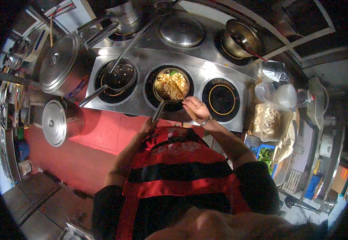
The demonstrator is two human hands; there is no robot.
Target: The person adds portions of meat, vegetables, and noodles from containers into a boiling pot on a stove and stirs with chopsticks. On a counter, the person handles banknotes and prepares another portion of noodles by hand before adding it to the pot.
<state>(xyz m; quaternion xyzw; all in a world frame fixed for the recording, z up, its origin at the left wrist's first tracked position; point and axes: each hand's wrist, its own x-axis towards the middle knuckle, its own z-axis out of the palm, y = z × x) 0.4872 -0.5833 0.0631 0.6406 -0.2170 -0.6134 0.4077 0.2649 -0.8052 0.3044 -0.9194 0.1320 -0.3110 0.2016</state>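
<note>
My left hand [148,126] grips the metal handle [159,111] of a saucepan on the front middle burner. Chopped pale and brown food [171,85] with a bit of green at the top fills the saucepan. In my right hand [197,108] is what looks like a wooden spatula [178,91], its far end in the food. On the front left burner sits a dark pan [120,78] with pale bits in it, its handle towards the red floor mat. The front right burner [222,100] has no pan on it.
A large lidded stockpot [61,64] and a smaller lidded pot [54,123] stand at the left. At the back are a domed lid [181,31] and a steel pot [244,39]. To the right are a plastic tub of pale strips [271,121] and a blue basket of greens [265,157].
</note>
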